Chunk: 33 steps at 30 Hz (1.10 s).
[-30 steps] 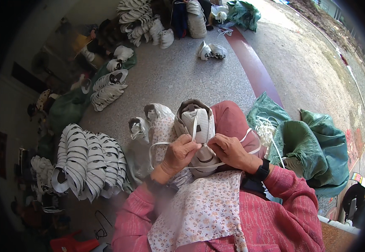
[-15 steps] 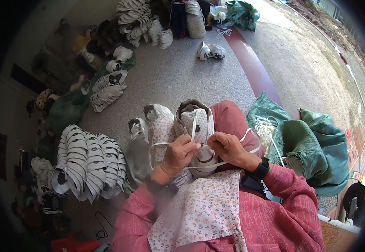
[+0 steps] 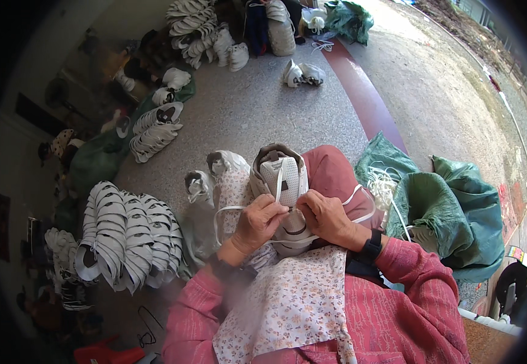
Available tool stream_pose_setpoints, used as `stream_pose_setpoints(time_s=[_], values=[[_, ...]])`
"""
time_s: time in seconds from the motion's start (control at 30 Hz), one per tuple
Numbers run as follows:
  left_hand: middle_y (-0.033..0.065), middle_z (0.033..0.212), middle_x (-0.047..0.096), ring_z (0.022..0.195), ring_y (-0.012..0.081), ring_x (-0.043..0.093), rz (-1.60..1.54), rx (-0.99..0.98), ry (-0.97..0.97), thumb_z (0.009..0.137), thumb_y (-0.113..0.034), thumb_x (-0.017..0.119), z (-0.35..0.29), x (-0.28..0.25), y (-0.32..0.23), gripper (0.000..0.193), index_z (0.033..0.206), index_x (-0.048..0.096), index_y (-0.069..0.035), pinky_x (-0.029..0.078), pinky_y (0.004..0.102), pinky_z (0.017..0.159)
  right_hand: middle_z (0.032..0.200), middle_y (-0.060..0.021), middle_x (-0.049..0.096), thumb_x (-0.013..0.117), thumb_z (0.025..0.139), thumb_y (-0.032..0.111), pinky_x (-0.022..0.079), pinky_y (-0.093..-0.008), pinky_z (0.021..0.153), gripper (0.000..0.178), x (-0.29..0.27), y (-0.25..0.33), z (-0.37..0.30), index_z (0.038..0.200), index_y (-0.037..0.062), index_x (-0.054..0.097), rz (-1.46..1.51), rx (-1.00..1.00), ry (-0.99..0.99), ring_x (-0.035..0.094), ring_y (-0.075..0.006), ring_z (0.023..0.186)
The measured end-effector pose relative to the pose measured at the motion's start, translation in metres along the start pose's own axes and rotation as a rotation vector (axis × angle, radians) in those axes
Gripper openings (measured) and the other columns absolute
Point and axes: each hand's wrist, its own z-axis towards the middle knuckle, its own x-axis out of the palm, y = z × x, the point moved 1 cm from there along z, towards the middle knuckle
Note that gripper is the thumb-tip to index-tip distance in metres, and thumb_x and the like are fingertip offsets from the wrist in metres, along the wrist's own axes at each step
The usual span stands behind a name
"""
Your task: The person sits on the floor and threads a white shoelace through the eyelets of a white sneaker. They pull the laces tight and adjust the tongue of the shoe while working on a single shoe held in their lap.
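A white and beige shoe upper (image 3: pixel 295 175) rests on my lap, its collar pointing away from me. A white shoelace (image 3: pixel 280 180) lies over its tongue, and loose lengths loop out to both sides. My left hand (image 3: pixel 256 222) is closed in a pinch on the lace at the left eyelet edge. Just across the tongue, my right hand (image 3: pixel 329 218) pinches at the opposite edge with curled fingers. The fingertips nearly meet; what exactly the right ones grip is partly hidden, but the lace runs there.
Stacks of nested white shoe uppers (image 3: pixel 127 233) stand to my left. At my right are a bundle of white laces (image 3: pixel 383 185) and an open green sack (image 3: pixel 433 206). A pair of uppers (image 3: pixel 303 74) lies on the floor ahead. A red object (image 3: pixel 108 352) sits at lower left.
My right hand has shifted slightly left and its fingers have come down nearer the eyelet edge beside my left fingertips. The left hand and the shoe upper have hardly moved.
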Motion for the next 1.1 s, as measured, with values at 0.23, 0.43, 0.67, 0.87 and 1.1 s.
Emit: stream_pose_setpoints(time_s=[0.23,0.43,0.67,0.87,1.1], values=[[0.0076,0.082,0.059,0.071,0.0251,0.06,-0.016,-0.026,0.001,0.079,-0.003,0.078,0.003,0.001,-0.001,0.016,0.092,0.068,-0.004,0.048,0.0352,0.062,0.088,-0.0132,0.061,0.063,0.089,0.004,0.05,-0.0426,0.059,0.018,0.006,-0.008,-0.001,0.103,0.0069,0.052,0.042,0.013,-0.059,0.065,-0.036,0.074],[0.0082,0.082,0.059,0.072,0.026,0.06,-0.016,-0.052,0.02,0.081,-0.005,0.078,0.004,0.0,-0.002,0.015,0.091,0.067,-0.004,0.048,0.0355,0.063,0.087,-0.0149,0.063,0.065,0.089,0.005,0.051,-0.042,0.062,0.017,0.005,-0.008,-0.002,0.101,0.0057,0.053,0.144,0.062,-0.003,0.066,-0.0368,0.077],[0.0078,0.081,0.056,0.068,0.024,0.058,-0.012,-0.046,0.033,0.08,-0.005,0.079,0.001,0.0,0.001,0.014,0.089,0.068,-0.003,0.047,0.0347,0.061,0.09,-0.0157,0.063,0.064,0.091,0.008,0.053,-0.0446,0.065,0.015,-0.001,-0.005,-0.008,0.102,0.0054,0.054,0.118,0.086,0.077,0.067,-0.0384,0.081],[0.0082,0.081,0.056,0.068,0.0242,0.058,-0.024,-0.045,0.022,0.08,-0.004,0.079,0.0,0.0,0.001,0.015,0.091,0.069,-0.003,0.048,0.0347,0.061,0.094,-0.0153,0.063,0.062,0.092,0.008,0.053,-0.0454,0.065,0.014,0.005,-0.006,-0.007,0.104,0.0062,0.054,0.064,0.076,0.068,0.066,-0.0388,0.081],[0.0086,0.086,0.057,0.073,0.0261,0.06,-0.02,-0.076,0.045,0.077,-0.004,0.08,-0.002,0.0,0.003,0.026,0.099,0.066,-0.005,0.05,0.0358,0.066,0.095,-0.0143,0.063,0.061,0.092,0.008,0.053,-0.0457,0.066,0.018,-0.002,-0.004,0.007,0.108,0.0066,0.054,0.012,-0.007,0.149,0.067,-0.0374,0.082]])
